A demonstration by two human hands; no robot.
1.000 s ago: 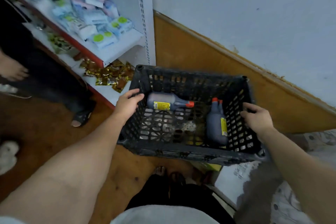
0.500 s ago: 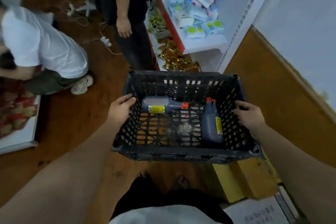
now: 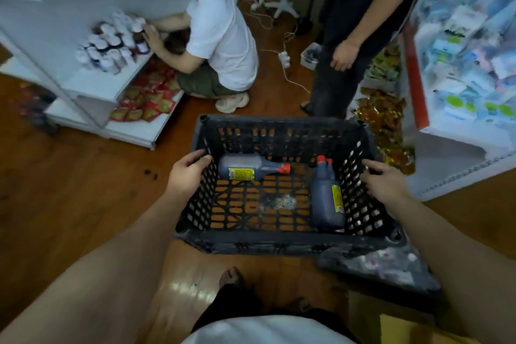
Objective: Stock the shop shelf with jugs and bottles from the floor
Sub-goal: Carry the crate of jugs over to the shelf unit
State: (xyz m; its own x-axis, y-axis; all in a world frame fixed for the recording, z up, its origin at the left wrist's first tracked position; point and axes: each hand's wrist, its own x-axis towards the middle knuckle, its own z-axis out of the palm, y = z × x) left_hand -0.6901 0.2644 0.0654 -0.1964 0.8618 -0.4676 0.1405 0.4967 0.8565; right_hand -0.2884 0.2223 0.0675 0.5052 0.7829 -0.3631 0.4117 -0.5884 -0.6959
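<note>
Brown wooden floor (image 3: 69, 190) fills the middle of the frame, with white shop shelving on either side. At centre a black mesh crate (image 3: 265, 244) sits between the two hands. The left hand (image 3: 187, 173) grasps the crate's left rim, fingers curled over the edge. The right hand (image 3: 384, 180) grasps the right rim, its fingers hooked on the top of the wall. I cannot tell whether the crate's base touches the floor.

Two dark bottles with red caps and yellow labels lie inside. The left bottle (image 3: 245, 167) lies on its side along the far wall, cap pointing right. The right bottle (image 3: 325, 201) lies against the right wall, cap pointing to the far side. The two are apart, with bare mesh between them.

At upper left, the left shelf (image 3: 92, 86) carries a cluster of white-capped jars (image 3: 109, 47), and red packets (image 3: 150, 100) lie on its bottom tier. A crouching person (image 3: 220, 36) in a white shirt touches one of the jars. At upper right, a standing person (image 3: 360, 8) in dark clothes stands beside the right shelf (image 3: 458, 142), which holds blurred blue and white packs. Gold packets (image 3: 385, 117) lie on its low tier, just beyond the crate's far right corner. A white power strip (image 3: 284, 58) lies on the floor between the two people.
</note>
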